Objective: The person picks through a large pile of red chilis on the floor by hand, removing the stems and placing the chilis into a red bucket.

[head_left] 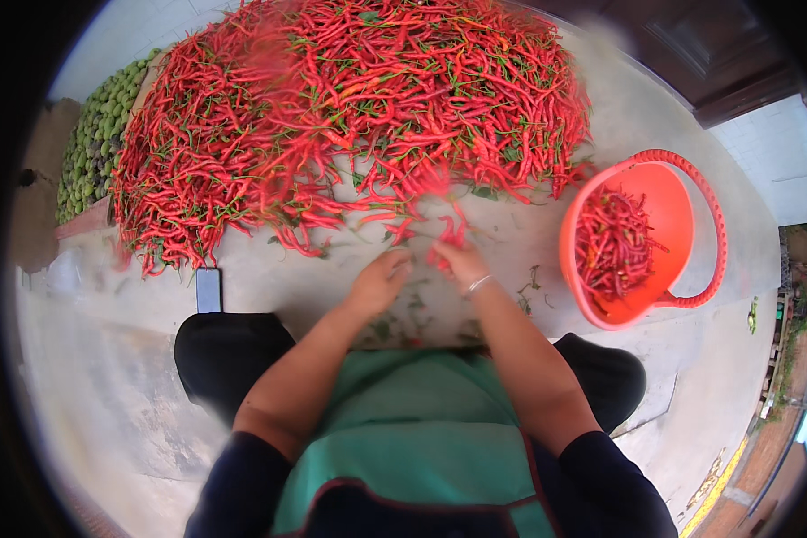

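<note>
fingers of right hand (463, 264) gripping red chilies (455, 235); left hand (382, 280) curling, grip i'm not making out from here; chili pile (377, 99) lying beyond.

Right grip (462, 263) on red chilies (455, 236), chili heap (403, 85), basket (677, 213)

both bare forearms reach forward and lean inward. the left forearm (307, 363) slants up to the right, its elbow bent near the dark left sleeve (238, 489); the right forearm (538, 377) slants up to the left from the dark right sleeve (619, 489). the left hand (382, 278) is curled inward, its tips blurred. just beside it, without touching, the right hand (462, 264) is closed in a fingertip grip, a thin silvery band circling its wrist (481, 287). the knees (229, 359) are spread wide.
</note>
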{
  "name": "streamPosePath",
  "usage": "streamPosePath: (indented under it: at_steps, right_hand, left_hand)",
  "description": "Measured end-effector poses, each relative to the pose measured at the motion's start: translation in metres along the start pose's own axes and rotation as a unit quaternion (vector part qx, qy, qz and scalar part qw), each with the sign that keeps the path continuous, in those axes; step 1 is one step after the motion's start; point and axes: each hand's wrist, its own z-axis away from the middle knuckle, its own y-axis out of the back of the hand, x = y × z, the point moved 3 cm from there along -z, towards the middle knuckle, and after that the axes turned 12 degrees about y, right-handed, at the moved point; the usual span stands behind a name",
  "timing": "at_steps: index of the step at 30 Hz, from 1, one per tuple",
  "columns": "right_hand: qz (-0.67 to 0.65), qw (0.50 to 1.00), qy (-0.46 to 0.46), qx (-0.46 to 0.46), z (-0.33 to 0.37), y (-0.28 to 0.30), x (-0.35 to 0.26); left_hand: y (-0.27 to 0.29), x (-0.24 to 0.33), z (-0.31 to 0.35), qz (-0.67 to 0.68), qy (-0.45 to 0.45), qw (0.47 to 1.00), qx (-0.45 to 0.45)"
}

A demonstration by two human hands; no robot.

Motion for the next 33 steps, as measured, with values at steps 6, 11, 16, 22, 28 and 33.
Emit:
streamPosePath:
  at_steps: [6, 11, 16, 22, 28, 33]
  right_hand:
    - [-0.231, 0.971, 0.027, -0.049, 0.072, -0.014, -0.041]
    - [0.037, 0.957, 0.287, 0.011, 0.106, -0.006, -0.055]
    - [0.331, 0.798, 0.445, 0.233, 0.163, 0.064, -0.136]
    - [0.588, 0.613, 0.306, 0.430, 0.176, 0.184, -0.190]
    - [0.497, 0.740, 0.451, 0.037, 0.048, 0.014, -0.094]
    - [0.665, 0.616, 0.409, -0.101, -0.036, -0.078, -0.027]
  left_hand:
    - [-0.021, 0.027, 0.011, 0.101, 0.049, 0.981, -0.155]
    - [-0.036, 0.066, 0.029, 0.093, 0.146, 0.974, -0.143]
    - [-0.082, 0.118, 0.011, 0.019, 0.066, 0.977, -0.201]
    - [-0.076, 0.057, 0.001, -0.338, -0.074, 0.937, -0.039]
    - [-0.002, -0.015, -0.037, -0.242, 0.074, 0.965, 0.066]
    - [0.022, -0.027, -0.029, -0.167, 0.090, 0.978, 0.087]
